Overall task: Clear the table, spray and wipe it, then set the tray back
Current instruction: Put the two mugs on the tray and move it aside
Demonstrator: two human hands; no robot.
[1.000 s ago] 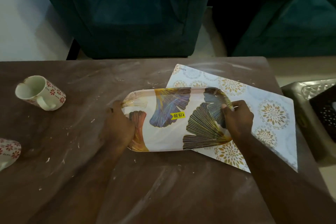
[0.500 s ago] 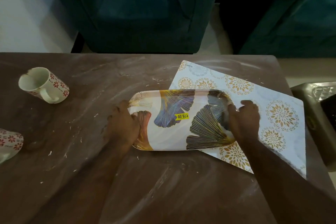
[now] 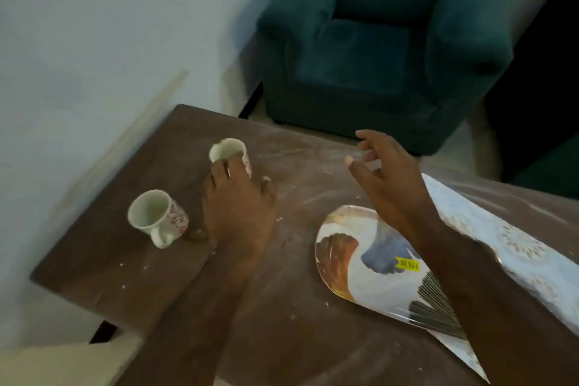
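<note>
Brown tabletop [image 3: 156, 263] is lying dusty under me. My left hand [image 3: 238, 210] is curling its fingers round the far mug [image 3: 230, 152], seemingly gripping it. My right hand [image 3: 388, 178] is hovering spread and empty above the tray [image 3: 369, 269], which is resting on the mat [image 3: 517, 257].

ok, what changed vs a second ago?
Both hands let go of the tray. Left hand moved left to the far mug, fingers on it; right hand lifted, open. Tray stays on the placemat; near mug untouched.
</note>
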